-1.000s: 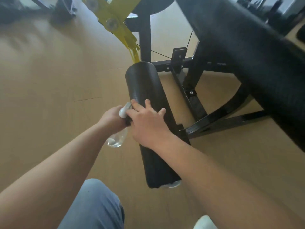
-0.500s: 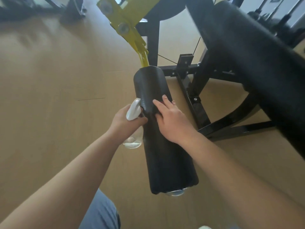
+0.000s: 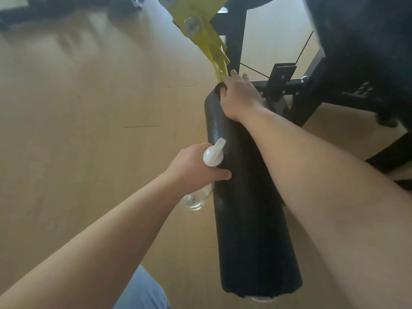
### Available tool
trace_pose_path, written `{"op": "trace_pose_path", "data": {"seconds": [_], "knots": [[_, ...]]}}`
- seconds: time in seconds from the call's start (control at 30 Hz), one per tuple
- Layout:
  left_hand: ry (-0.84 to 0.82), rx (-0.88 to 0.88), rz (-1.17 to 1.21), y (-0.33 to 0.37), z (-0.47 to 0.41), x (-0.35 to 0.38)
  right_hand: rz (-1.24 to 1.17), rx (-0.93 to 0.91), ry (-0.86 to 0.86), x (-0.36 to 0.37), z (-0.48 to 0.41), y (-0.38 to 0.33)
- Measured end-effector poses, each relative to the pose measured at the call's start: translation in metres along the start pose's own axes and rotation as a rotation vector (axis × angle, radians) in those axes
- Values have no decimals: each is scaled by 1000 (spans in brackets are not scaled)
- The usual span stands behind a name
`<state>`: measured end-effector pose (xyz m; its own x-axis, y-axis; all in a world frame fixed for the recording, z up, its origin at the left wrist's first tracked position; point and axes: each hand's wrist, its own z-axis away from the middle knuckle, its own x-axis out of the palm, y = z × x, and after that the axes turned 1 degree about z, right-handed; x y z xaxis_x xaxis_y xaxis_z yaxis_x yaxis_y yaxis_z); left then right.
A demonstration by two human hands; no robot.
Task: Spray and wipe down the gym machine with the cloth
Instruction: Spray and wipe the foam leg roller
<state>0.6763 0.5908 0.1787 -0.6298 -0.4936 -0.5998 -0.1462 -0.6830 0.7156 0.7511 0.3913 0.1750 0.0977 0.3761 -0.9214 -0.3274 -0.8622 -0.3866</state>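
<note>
Treat the roller pad (image 3: 252, 219) as a soft, padded cylinder with a ribbed, grippy skin. It should give under pressure. Judging from its mounting, it may turn or swing on its arm, so brace it before you press. Its near end is closest to you, and the pad runs away from you towards its mount.

At mid-length, your left hand (image 3: 191, 168) grips the spray bottle (image 3: 213, 156) by the neck, fingers wrapped round it and thumb laid against the pad's left side. The bottle is light, clear plastic, and the neck is the right place to hold it. Its white nozzle sits just beside the pad surface.

At the far end, your right hand (image 3: 240, 97) curls its fingers over the pad's top edge and pinches a dark fold, judged to be the cloth (image 3: 220, 86). It is dark on dark, so its extent cannot be told. The cloth is limp and light, so keep it bunched under the palm.

Just beyond the fingertips, the yellow bracket (image 3: 207, 41) meets the pad, and its thin prongs could snag the cloth. The black frame (image 3: 289, 85) stands beyond your right hand.
</note>
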Motion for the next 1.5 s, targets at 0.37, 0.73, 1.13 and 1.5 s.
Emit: {"op": "trace_pose_path", "data": {"seconds": [0.37, 0.73, 1.13, 1.5], "knots": [[-92, -112, 29, 6, 33, -17, -183, -38, -89, -9, 65, 12], [-231, -28, 181, 22, 37, -46, -109, -132, -134, 1, 198, 13], [-160, -154, 213, 25, 1, -15, -15, 33, -60, 1, 48, 7], [-46, -136, 65, 48, -1, -8, -19, -39, -83, 0, 21, 13]]}}
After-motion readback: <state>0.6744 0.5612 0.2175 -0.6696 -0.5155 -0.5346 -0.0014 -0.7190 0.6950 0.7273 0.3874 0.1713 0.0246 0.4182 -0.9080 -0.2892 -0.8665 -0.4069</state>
